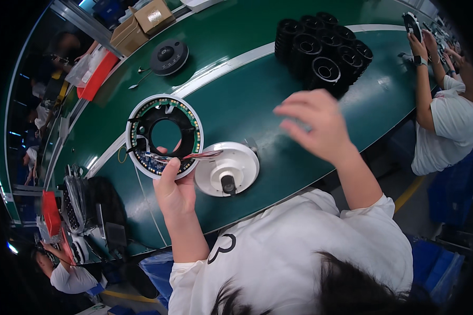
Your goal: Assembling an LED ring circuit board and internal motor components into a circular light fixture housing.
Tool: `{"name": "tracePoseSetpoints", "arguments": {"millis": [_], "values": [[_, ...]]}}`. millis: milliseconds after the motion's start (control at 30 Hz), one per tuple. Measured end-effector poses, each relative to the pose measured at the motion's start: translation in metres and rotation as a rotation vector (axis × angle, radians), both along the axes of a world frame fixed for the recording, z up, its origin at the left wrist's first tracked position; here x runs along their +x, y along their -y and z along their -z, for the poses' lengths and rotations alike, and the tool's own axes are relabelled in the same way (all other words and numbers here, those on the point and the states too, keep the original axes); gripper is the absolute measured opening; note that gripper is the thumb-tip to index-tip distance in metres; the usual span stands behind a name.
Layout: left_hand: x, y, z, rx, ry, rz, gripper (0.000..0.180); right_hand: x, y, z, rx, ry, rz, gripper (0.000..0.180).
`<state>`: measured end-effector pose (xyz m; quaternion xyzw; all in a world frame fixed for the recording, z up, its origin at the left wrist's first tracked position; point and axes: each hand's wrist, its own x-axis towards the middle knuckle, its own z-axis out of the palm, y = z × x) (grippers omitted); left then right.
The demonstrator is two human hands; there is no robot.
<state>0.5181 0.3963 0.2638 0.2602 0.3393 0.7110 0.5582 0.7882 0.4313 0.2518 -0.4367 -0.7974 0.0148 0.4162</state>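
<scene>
My left hand (pixel 176 190) grips a ring-shaped white housing (pixel 196 122) by its lower edge, thumb on top. Inside it sit a black ring with a round central opening, a green circuit board lined with small LEDs, and a blue board. Thin red and dark wires (pixel 207 154) trail from it to the right. Beside that hand, a round white base (pixel 248 167) with a black camera-like part (pixel 228 184) at its middle lies on the bench. My right hand (pixel 320 125) is raised over the bench with fingers apart, holding nothing, just below stacked black rings (pixel 326 71).
A dark grey round device (pixel 170 58) with a cable rests farther back. Cardboard boxes (pixel 151 16) and a red bin (pixel 98 74) line the far left. Wrapped black parts (pixel 74 202) stand at the left on the green bench (pixel 220 100). Co-workers (pixel 446 113) sit along the right.
</scene>
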Motion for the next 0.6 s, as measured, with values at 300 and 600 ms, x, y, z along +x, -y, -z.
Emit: {"name": "tracePoseSetpoints", "arguments": {"millis": [300,600], "values": [[0.004,0.004,0.0,0.027,-0.006,0.076,0.04,0.039,-0.009,-0.008,0.217,0.199,0.653,0.017],[0.013,0.003,0.004,-0.012,-0.118,0.078,0.048,0.033,-0.016,-0.004,0.334,0.144,0.705,0.012]]}}
